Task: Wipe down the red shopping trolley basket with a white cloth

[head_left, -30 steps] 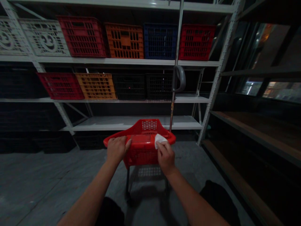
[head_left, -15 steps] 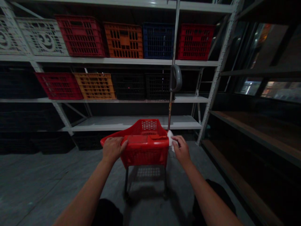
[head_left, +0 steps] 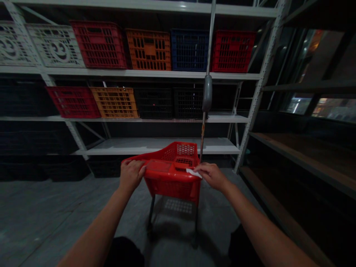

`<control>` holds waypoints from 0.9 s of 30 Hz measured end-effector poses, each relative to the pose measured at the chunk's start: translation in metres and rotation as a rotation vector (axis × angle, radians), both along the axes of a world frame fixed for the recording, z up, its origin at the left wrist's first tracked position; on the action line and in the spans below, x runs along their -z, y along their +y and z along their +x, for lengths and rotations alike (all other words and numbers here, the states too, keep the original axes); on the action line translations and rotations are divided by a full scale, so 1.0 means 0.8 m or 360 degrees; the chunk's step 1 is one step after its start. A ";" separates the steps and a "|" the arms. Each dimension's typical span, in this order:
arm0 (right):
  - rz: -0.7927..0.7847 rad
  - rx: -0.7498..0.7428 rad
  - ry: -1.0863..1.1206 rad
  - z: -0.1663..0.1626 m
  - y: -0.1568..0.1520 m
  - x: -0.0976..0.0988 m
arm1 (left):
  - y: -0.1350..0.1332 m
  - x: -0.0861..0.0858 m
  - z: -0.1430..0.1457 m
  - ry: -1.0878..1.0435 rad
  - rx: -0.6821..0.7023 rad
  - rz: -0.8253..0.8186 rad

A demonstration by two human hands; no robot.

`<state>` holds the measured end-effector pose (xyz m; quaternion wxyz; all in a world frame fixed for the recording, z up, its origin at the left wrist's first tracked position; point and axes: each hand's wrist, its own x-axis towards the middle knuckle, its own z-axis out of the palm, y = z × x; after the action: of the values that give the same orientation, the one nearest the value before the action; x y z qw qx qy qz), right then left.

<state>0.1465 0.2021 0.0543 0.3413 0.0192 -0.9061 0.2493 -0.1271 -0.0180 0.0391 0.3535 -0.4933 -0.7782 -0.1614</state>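
A small red plastic shopping cart (head_left: 169, 188) stands on the floor in front of me. My left hand (head_left: 132, 174) is wrapped round the left end of its handle bar. With the fingers of my right hand (head_left: 213, 175) I pinch a white tissue (head_left: 194, 172) that lies against the top of the bar near its right end. A metal pole (head_left: 210, 44) rises by the cart's right side, with a grey loop-shaped piece (head_left: 207, 92) partway up. Where the pole's lower end is fixed is hidden behind the cart and my right hand.
White shelving (head_left: 155, 73) spans the back, holding red crates (head_left: 100, 44), an orange crate (head_left: 149, 50), a blue crate (head_left: 189, 50), white crates and black crates (head_left: 154, 104). To my right stand dark shelves with wooden boards (head_left: 300, 154). Grey concrete floor (head_left: 63, 215) surrounds the cart.
My right hand has brought the tissue from the outer right end of the handle onto its top. The cart and the pole's grey piece have turned slightly. My left hand keeps its hold.
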 end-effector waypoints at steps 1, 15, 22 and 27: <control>-0.0012 0.0004 0.0041 -0.003 -0.001 0.004 | 0.000 0.000 -0.003 -0.0017 0.0007 -0.0004; -0.0650 0.0639 0.0878 -0.050 -0.063 0.079 | 0.046 -0.008 0.152 -0.0283 0.0368 0.0363; -0.0614 0.0389 0.0852 -0.057 -0.109 0.097 | 0.067 -0.002 0.195 -0.0477 0.0216 0.0181; -0.0720 0.0532 0.0799 -0.060 -0.096 0.103 | 0.051 -0.004 0.180 -0.0419 0.0197 0.0222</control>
<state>0.0983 0.1250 -0.0283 0.5845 -0.1443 -0.7068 0.3714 0.0169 0.0225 0.0425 0.2713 -0.4891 -0.7729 -0.2997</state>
